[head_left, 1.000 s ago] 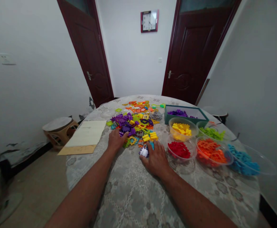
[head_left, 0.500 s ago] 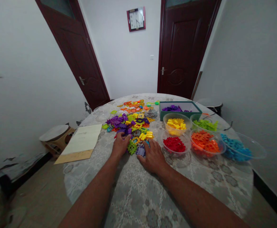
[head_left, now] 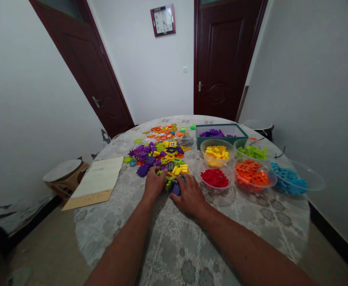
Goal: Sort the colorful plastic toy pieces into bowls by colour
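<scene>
A mixed heap of plastic building pieces [head_left: 153, 155], in purple, yellow, green and other colours, lies in the middle of the table. My left hand [head_left: 155, 186] is at its near edge, thumb and fingers bent towards each other. What they hold, if anything, is hidden. My right hand [head_left: 190, 195] curls around a dark purple flat piece [head_left: 175, 189], thumb on the near side and fingers on the far side. A blue piece shows by its fingertips. Between the two hands is a green piece [head_left: 169, 184], partly covered. Yellow tube-like pieces [head_left: 180, 170] rest just beyond.
To the right stand clear bowls of yellow [head_left: 217, 154], red [head_left: 214, 177], orange [head_left: 253, 173], green [head_left: 253, 152] and blue pieces [head_left: 289, 180]. A green box [head_left: 242, 142] of purple pieces is behind them. Paper on a brown folder [head_left: 87, 200] lies at left.
My left hand has moved inward and now covers more of the green piece. The piece by my right hand shows a darker purple face than before. The whole view has shifted slightly.
</scene>
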### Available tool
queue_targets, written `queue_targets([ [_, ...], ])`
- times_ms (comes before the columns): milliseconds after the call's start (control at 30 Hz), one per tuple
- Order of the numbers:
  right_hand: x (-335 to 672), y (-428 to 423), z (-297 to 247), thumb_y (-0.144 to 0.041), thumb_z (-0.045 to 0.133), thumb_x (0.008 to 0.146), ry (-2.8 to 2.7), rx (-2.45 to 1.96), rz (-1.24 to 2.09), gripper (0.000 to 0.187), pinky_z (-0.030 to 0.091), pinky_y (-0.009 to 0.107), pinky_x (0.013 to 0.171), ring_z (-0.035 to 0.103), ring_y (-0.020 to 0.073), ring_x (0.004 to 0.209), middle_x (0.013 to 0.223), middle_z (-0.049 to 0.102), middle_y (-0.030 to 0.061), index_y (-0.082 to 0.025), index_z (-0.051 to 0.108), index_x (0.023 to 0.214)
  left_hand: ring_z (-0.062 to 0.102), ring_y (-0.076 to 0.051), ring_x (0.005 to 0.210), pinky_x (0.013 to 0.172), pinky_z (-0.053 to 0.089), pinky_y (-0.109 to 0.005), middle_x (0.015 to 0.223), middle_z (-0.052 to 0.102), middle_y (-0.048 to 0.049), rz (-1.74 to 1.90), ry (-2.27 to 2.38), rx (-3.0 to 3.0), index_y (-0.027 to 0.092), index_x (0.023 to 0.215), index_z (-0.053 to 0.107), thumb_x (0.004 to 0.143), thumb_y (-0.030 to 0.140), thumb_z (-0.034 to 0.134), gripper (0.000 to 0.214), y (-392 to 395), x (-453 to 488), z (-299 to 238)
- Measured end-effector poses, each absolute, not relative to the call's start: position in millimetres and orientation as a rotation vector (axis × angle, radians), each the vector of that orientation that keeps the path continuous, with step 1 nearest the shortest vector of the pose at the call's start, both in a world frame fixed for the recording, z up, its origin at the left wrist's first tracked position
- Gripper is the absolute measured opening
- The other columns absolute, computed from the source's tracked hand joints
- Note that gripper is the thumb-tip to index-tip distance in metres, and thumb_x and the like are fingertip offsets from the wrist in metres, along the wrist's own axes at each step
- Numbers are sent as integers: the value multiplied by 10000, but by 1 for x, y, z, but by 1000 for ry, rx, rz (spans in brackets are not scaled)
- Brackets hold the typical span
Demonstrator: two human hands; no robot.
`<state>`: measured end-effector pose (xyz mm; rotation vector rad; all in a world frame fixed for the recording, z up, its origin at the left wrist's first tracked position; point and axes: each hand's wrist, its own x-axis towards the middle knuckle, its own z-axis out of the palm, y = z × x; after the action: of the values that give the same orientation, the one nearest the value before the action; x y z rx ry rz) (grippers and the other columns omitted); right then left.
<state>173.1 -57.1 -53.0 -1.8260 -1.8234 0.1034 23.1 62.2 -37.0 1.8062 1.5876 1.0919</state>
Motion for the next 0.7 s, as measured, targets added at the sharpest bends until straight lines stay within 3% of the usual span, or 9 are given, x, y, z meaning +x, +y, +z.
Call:
queue_targets([
  [333, 174, -57, -50, -437, 742, 900, -1816, -1795, 148, 667, 389, 508, 1199, 430, 355, 1429, 1531, 529, 185, -180, 567, 1489, 644, -282, 1146, 1056, 484, -428, 1123, 704, -101, 1137, 1539, 1883, 217, 1057, 662, 884, 423, 685, 270, 49, 35, -35],
  [600, 176, -57, -52, -340, 721, 910, -1805, -1774, 133, 562, 399, 475, 1186, 461, 330, 1378, 1477, 565, 179, -160, 603, 1429, 692, -260, 990, 969, 538, -435, 1048, 711, -71, 1083, 1603, 1748, 248, 1012, 600, 880, 386, 703, 217, 49, 29, -34],
  [700, 176, -57, -53, -308, 723, 897, -1800, -1771, 119, 539, 401, 464, 1179, 471, 324, 1358, 1461, 574, 173, -159, 613, 1403, 694, -263, 1040, 980, 543, -441, 1087, 705, -76, 1127, 1628, 1694, 254, 1062, 574, 870, 373, 721, 270, 48, 32, -34],
])
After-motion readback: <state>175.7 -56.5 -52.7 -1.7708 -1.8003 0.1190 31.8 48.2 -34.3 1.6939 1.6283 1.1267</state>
